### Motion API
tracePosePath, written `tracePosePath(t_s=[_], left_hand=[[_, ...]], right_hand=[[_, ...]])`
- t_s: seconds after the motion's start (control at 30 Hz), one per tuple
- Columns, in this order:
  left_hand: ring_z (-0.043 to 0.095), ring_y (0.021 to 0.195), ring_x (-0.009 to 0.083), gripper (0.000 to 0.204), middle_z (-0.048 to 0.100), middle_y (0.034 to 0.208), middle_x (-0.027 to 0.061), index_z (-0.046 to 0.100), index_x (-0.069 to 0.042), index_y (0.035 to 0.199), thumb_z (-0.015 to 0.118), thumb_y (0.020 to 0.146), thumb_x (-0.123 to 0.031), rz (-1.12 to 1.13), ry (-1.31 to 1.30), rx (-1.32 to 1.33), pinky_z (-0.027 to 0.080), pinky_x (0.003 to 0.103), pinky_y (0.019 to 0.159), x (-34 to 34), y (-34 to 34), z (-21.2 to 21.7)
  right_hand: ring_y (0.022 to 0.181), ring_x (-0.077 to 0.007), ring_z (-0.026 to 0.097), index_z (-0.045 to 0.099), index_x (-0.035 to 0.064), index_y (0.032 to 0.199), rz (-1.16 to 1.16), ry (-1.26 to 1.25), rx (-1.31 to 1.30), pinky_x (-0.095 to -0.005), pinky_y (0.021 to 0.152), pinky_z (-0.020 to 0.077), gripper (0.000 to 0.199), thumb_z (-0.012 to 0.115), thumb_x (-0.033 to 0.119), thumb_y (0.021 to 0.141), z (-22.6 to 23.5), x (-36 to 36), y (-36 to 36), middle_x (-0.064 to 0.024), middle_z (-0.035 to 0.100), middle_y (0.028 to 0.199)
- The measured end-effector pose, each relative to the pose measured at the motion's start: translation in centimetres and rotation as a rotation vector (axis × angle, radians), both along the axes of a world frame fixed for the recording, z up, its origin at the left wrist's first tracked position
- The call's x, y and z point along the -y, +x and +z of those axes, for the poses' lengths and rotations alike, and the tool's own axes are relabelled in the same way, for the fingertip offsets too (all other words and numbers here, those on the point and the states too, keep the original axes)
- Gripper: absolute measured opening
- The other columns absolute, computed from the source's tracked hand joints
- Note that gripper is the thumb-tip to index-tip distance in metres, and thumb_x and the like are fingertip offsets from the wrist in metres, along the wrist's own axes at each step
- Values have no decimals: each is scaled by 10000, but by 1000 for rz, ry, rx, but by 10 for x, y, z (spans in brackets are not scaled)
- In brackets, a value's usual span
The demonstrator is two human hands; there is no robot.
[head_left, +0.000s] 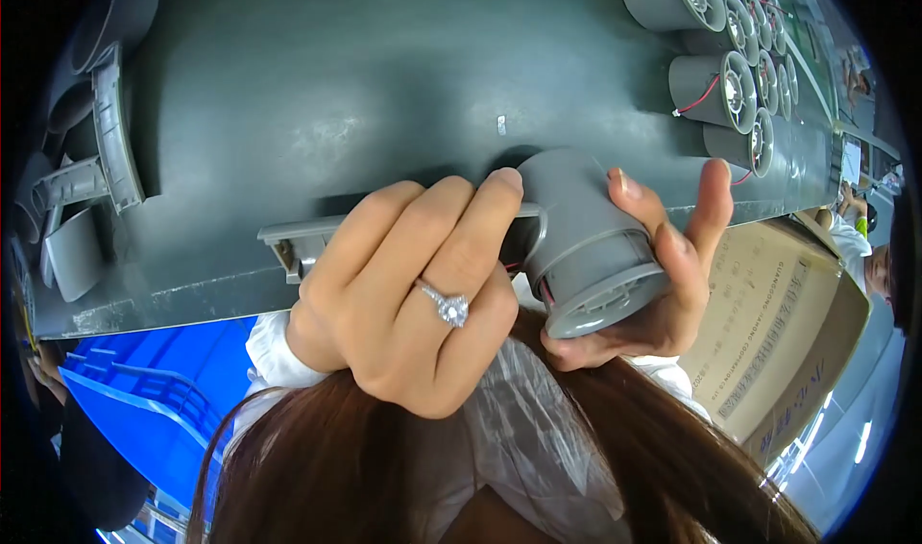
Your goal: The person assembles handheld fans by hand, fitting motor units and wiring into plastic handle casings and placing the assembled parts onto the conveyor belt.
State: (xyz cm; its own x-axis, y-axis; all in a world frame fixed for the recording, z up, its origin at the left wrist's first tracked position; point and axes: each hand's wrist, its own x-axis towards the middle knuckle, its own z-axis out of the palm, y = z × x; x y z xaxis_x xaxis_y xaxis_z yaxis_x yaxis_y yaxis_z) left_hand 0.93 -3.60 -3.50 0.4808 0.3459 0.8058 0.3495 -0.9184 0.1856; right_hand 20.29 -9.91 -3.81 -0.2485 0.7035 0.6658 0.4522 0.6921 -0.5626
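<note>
We hold a grey cylinder a little off centre toward three o'clock, at the table's near edge; whether it rests on anything there, we cannot tell. It is tilted, its ringed, grille-like end pointing toward about four o'clock. Our right hand cups that end, thumb beneath and the other fingers spread wide, two of them raised toward one o'clock. Our left hand, wearing a ring with a clear stone, is curled closely over a long grey bar. The bar's far end reaches out toward nine o'clock, and its other end meets the cylinder's side; we cannot tell whether the two are joined. A bit of red wire shows between our hands.

On the dark green table, more grey cylinders with red leads stand grouped at two o'clock, and curved grey parts lie between nine and ten. We have a blue crate at eight o'clock and a cardboard box toward four.
</note>
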Motion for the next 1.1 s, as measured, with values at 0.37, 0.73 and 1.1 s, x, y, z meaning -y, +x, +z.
tracePosePath(t_s=[0.37,0.73,1.1], left_hand=[[630,604,300,149,662,859,262,417,23,597,535,681,-12,-25,-37,-40,469,346,465,1,-1,3],[631,623,322,153,656,849,244,442,31,612,560,517,46,58,-232,-5,499,345,516,-2,1,4],[599,646,268,232,620,849,173,502,8,663,619,478,-69,48,-328,-34,468,338,533,-2,-4,6]], right_hand=[[1256,-465,441,418,-101,1282,-128,-59,149,-488,1010,416,898,778,488,708,11,8,5,-392,586,1039],[1120,-523,528,475,-231,1165,-89,-236,171,-455,854,521,755,672,360,739,32,-30,-11,-378,582,1038],[999,-430,613,458,-197,1147,-3,-209,117,-499,916,479,797,762,399,715,21,-34,-6,-319,601,997]])
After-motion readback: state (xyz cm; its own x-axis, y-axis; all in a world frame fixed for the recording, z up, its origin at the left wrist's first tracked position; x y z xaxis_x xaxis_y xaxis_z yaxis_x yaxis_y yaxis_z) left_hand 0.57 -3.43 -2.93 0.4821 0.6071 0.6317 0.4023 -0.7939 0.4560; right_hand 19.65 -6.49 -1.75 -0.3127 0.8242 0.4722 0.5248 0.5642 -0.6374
